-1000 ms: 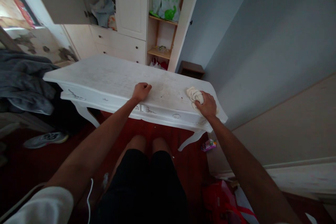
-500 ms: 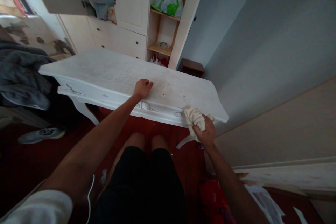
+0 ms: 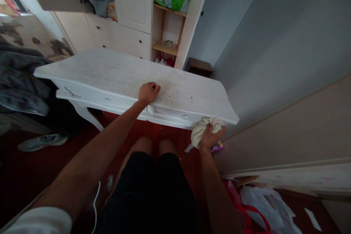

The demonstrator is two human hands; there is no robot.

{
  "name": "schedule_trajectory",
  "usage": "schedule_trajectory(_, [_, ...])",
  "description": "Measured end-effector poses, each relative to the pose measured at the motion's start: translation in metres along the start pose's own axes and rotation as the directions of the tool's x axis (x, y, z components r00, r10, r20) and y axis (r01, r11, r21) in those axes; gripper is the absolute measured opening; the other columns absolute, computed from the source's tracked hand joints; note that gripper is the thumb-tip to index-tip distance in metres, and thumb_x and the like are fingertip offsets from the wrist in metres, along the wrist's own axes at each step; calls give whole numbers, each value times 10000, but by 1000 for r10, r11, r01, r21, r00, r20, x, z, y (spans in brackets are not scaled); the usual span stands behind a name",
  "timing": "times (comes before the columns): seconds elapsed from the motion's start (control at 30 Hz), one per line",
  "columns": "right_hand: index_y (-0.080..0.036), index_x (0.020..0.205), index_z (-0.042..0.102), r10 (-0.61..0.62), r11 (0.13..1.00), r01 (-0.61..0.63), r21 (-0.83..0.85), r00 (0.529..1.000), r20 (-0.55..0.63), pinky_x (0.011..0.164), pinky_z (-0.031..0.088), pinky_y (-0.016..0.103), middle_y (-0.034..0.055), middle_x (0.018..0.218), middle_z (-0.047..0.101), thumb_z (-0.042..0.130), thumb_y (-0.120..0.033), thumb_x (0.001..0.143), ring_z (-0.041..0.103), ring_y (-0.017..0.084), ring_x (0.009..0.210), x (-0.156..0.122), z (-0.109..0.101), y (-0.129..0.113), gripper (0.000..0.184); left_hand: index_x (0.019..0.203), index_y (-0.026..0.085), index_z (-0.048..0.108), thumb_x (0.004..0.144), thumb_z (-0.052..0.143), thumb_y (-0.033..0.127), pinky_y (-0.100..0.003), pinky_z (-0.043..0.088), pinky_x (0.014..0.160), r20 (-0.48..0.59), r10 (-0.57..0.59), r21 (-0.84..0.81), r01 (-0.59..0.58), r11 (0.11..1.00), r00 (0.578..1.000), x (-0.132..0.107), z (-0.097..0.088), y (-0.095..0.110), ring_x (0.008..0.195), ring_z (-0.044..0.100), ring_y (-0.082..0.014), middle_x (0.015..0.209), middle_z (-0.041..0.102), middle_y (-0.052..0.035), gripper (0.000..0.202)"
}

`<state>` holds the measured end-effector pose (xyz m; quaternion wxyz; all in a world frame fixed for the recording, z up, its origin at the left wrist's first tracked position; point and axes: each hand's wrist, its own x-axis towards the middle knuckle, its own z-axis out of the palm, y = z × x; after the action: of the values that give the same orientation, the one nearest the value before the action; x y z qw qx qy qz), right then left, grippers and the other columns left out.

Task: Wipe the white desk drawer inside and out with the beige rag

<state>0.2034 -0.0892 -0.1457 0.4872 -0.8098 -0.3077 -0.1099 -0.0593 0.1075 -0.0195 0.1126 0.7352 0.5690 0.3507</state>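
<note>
Right hand (image 3: 210, 137) has its fingers clamped on a soft, light cloth (image 3: 204, 127) (bunched, easily squeezed) at the desk (image 3: 109, 73) edge; left hand (image 3: 148, 92) fisted on top.

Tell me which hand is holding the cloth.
The right hand, gripping the cream cloth at the table edge; the left hand is a bare fist on top.

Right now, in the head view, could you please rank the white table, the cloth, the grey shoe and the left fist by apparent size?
1. white table
2. cloth and grey shoe, about alike, left unranked
3. left fist
</note>
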Motion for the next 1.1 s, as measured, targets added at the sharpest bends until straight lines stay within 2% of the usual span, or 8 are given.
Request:
schedule_trajectory(0.1, [-119, 1512, 157, 170, 985, -170, 1, 983, -72, 1067, 301, 649, 250, 1478, 324, 291, -416, 901, 302, 404, 1400, 1, 5, -4, 692, 658, 162, 615, 847, 453, 316, -288, 272, 612, -9, 12, 0, -12, 1000, 1000, -2, 1, 0, 657, 510, -173, 701, 622, -88, 293])
schedule_trajectory(0.23, [-142, 1419, 357, 135, 990, -132, 44, 988, -70, 1044, 369, 599, 244, 1346, 473, 377, -471, 889, 426, 397, 1304, -16, 17, -14, 624, 680, 160, 630, 847, 460, 332, -297, 270, 613, -17, 0, 19, 1, 1000, 1000, -4, 3, 2, 656, 517, -183, 706, 632, -98, 294])
schedule_trajectory(0.43, [-137, 1258, 510, 16, 991, -24, 129, 998, 66, 1014, 430, 501, 205, 1203, 593, 448, -508, 895, 550, 331, 1161, -64, 42, -38, 523, 737, 157, 671, 853, 466, 329, -295, 297, 622, -12, 2, 78, -1, 997, 1000, -4, 4, 4, 690, 553, -197, 756, 666, -114, 292])
schedule_trajectory(0.6, [-141, 1235, 475, 191, 903, -234, 360, 970, 153, 969, 473, 455, 196, 1197, 611, 422, -483, 900, 612, 278, 1083, -83, 54, -68, 482, 750, 156, 682, 857, 462, 333, -294, 311, 630, -20, 7, 86, -6, 996, 1000, -4, 7, 3, 694, 560, -201, 769, 671, -120, 301])
schedule_trajectory(0.73, [-126, 1302, 397, 406, 660, -479, 579, 875, 262, 987, 484, 411, 197, 1323, 544, 419, -385, 850, 597, 240, 1151, -90, 66, -102, 522, 759, 153, 684, 858, 463, 335, -295, 322, 642, -26, 12, 86, -10, 996, 1000, -6, 7, 4, 695, 564, -206, 758, 664, -125, 303])
schedule_trajectory(0.83, [-162, 1307, 363, 498, 567, -584, 580, 805, 323, 961, 508, 431, 180, 1345, 532, 399, -374, 854, 590, 241, 1162, -102, 80, -131, 501, 760, 152, 683, 862, 455, 336, -295, 318, 642, -23, 22, 92, -20, 996, 999, -7, 5, 5, 695, 569, -204, 763, 669, -125, 310])
schedule_trajectory(0.97, [-190, 1212, 356, 508, 536, -675, 507, 738, 444, 897, 538, 451, 186, 1248, 584, 488, -404, 844, 622, 262, 1086, -127, 96, -171, 445, 766, 149, 685, 869, 451, 334, -295, 315, 642, -6, 30, 96, -30, 995, 1000, -8, 3, 5, 707, 579, -205, 779, 679, -125, 315])
schedule_trajectory(1.1, [-197, 1104, 372, 345, 655, -597, 463, 782, 520, 878, 528, 420, 163, 1124, 618, 521, -447, 865, 642, 245, 959, -149, 99, -201, 376, 766, 146, 685, 878, 440, 343, -296, 300, 630, -6, 35, 78, -34, 996, 999, -7, 2, 4, 698, 572, -196, 775, 683, -116, 334])
